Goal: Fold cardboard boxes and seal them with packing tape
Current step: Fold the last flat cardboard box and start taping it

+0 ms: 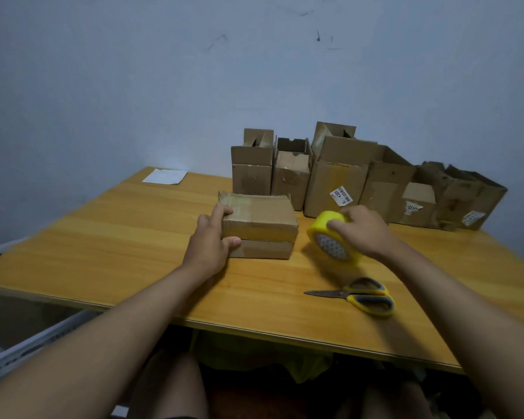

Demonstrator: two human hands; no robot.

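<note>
White paper sheet lay at the far-left corner of the light wooden desk. Left hand gripped the left end of the closed brown cardboard box — fingers over the top edge, thumb curled against the front face. That box sat mid-desk on top of a second flat cardboard box, clear tape visible across its lid. Right hand held the yellow roll of packing tape just right of the box, fingers wrapped over the top of the roll; roll was tilted, core facing the camera, and whether it touched the desk could not be told. Yellow-and-grey scissors lay closed near the desk's front edge, blades pointing left. Row of open, worn cardboard boxes stood along the far edge against the wall — some with white labels.
</note>
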